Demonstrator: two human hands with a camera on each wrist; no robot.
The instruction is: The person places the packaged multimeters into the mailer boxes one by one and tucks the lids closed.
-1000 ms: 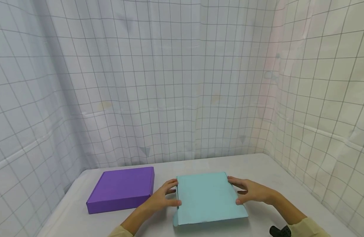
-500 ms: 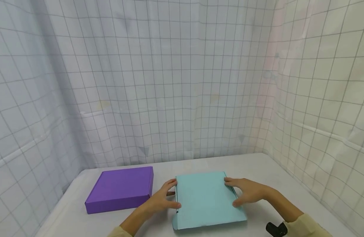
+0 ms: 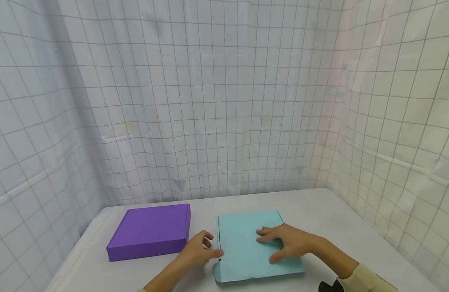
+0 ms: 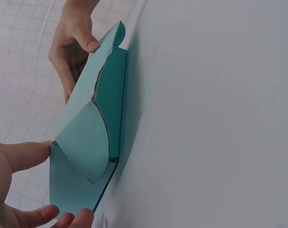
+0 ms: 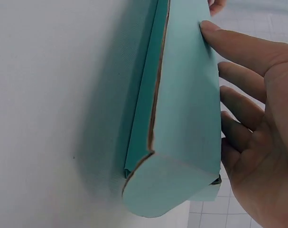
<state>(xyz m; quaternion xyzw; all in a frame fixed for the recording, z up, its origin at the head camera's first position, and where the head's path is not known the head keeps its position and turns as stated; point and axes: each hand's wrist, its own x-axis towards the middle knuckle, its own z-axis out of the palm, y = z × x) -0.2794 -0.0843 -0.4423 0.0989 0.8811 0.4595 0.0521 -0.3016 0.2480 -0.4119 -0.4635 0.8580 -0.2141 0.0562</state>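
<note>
A light blue cardboard mailer box (image 3: 237, 239) lies on the table with its lid lowered. Its front flap (image 5: 186, 95) sticks out past the front wall, and a rounded side tab (image 4: 89, 142) hangs outside the box at the corner. My left hand (image 3: 196, 250) is at the left side, its thumb touching the lid's edge and its other fingers loosely bent by the side wall. On top of the lid rests my right hand (image 3: 295, 243), fingers spread and pointing left. The inside of the box is hidden under the lid.
A closed purple box (image 3: 149, 229) stands on the white table (image 3: 304, 202) to the left, close to my left forearm. Grid-patterned curtains (image 3: 224, 101) hang behind and on both sides. A black device (image 3: 330, 287) sits at my right wrist.
The right hand has moved from the box's right edge left onto the lid. The lid's front flap has come slightly lower. The left hand's fingers have drawn back from the far left side.
</note>
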